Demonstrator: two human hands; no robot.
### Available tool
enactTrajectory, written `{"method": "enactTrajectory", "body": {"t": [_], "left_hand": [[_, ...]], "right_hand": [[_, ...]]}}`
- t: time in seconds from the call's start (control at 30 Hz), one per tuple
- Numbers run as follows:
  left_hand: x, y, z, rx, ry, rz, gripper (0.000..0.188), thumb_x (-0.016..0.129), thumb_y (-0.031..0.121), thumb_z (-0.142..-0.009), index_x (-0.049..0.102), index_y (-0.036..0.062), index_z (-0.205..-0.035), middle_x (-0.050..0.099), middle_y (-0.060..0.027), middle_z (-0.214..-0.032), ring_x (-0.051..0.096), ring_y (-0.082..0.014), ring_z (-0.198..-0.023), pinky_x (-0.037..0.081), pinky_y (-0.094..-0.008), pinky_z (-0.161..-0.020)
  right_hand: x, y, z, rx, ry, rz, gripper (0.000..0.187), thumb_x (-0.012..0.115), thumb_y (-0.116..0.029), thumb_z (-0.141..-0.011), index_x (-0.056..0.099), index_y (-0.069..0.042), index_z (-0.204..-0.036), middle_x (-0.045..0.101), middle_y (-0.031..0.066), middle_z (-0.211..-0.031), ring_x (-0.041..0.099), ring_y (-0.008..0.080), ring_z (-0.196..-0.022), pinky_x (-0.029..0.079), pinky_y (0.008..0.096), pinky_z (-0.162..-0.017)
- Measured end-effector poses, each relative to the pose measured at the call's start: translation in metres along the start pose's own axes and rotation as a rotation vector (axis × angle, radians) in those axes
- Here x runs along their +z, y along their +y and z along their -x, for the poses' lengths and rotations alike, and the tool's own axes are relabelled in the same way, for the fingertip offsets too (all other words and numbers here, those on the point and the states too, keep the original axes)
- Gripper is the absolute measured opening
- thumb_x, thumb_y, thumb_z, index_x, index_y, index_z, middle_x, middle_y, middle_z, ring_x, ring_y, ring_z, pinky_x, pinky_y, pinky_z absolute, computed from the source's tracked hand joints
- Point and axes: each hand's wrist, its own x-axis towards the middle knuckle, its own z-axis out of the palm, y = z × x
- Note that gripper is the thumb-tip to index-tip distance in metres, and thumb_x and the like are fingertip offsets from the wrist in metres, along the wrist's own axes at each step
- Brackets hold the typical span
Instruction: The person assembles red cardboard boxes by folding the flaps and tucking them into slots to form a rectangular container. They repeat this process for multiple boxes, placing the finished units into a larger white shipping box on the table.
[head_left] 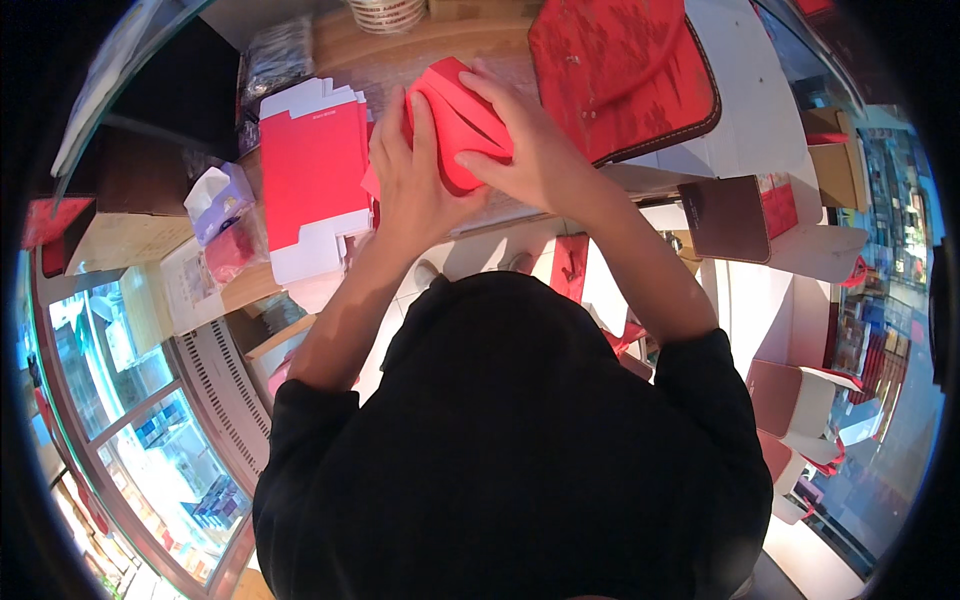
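Note:
Above the wooden tabletop I hold a red folding carton [455, 125], partly folded, with a dark gap along one side. My left hand [412, 175] presses its left side, fingers pointing away from me. From the right, my right hand [525, 145] grips it with the thumb low on the near part and the fingers over the far edge. Close to my left hand lies a pile of flat red-and-white carton blanks [313, 170]. A red patterned bag [610, 75] with brown trim rests beyond my right hand. The carton's underside is hidden.
At the left are a purple-and-white tissue pack [217, 197] and a clear bag with something red [235, 250]. Clear-wrapped items [280, 60] and a white basket [387, 14] stand at the back. Brown-and-white boxes [727, 218] are at the right, glass panels on both sides.

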Motion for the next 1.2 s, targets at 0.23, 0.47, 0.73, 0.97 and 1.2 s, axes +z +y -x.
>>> {"method": "enactTrajectory", "body": {"t": [0.23,0.47,0.73,0.97,1.2], "left_hand": [[0.013,-0.003,0.007,-0.043,-0.040,0.030,0.113,0.082,0.035,-0.061,0.019,0.0002,-0.148,0.019,-0.0302,-0.148,0.028,-0.0462,-0.130,0.027,-0.0552,-0.104],[0.023,-0.024,0.008,-0.083,-0.111,0.257,0.104,0.078,0.042,-0.072,0.020,0.0021,-0.148,0.020,-0.0301,-0.149,0.028,-0.0470,-0.133,0.027,-0.0536,-0.108],[0.008,-0.064,-0.026,-0.132,-0.441,0.477,0.052,0.069,0.033,-0.085,0.056,0.0135,-0.132,0.035,-0.0235,-0.144,0.040,-0.0368,-0.131,0.035,-0.0424,-0.106],[0.000,-0.056,-0.009,-0.239,-0.222,0.348,0.044,0.068,0.025,-0.087,0.060,0.0110,-0.127,0.044,-0.0198,-0.135,0.043,-0.0330,-0.126,0.036,-0.0393,-0.105],[-0.002,-0.049,-0.007,-0.248,-0.268,0.375,0.045,0.067,0.025,-0.087,0.057,0.0099,-0.128,0.040,-0.0226,-0.134,0.041,-0.0354,-0.126,0.037,-0.0419,-0.103]], "right_hand": [[-0.008,0.014,0.005,0.112,-0.146,-0.028,0.074,0.074,-0.029,-0.075,0.044,-0.020,-0.141,0.032,0.0257,-0.146,0.039,0.0411,-0.131,0.036,0.0428,-0.107],[-0.002,0.043,0.007,0.036,-0.192,0.101,0.075,0.075,-0.024,-0.074,0.043,-0.023,-0.142,0.034,0.0212,-0.146,0.041,0.0394,-0.129,0.038,0.0424,-0.105],[0.008,0.057,0.003,-0.058,-0.223,0.060,0.073,0.076,-0.018,-0.075,0.042,-0.016,-0.140,0.035,0.0153,-0.146,0.038,0.0357,-0.132,0.037,0.0417,-0.107],[0.013,0.063,0.032,0.098,0.053,-0.133,0.064,0.072,-0.029,-0.081,0.047,-0.013,-0.138,0.037,0.0208,-0.145,0.039,0.0349,-0.132,0.033,0.0407,-0.108],[0.019,0.069,0.030,0.049,0.188,-0.185,0.035,0.063,-0.014,-0.090,0.061,-0.008,-0.124,0.057,0.0180,-0.127,0.056,0.0253,-0.116,0.044,0.0317,-0.095]]}}
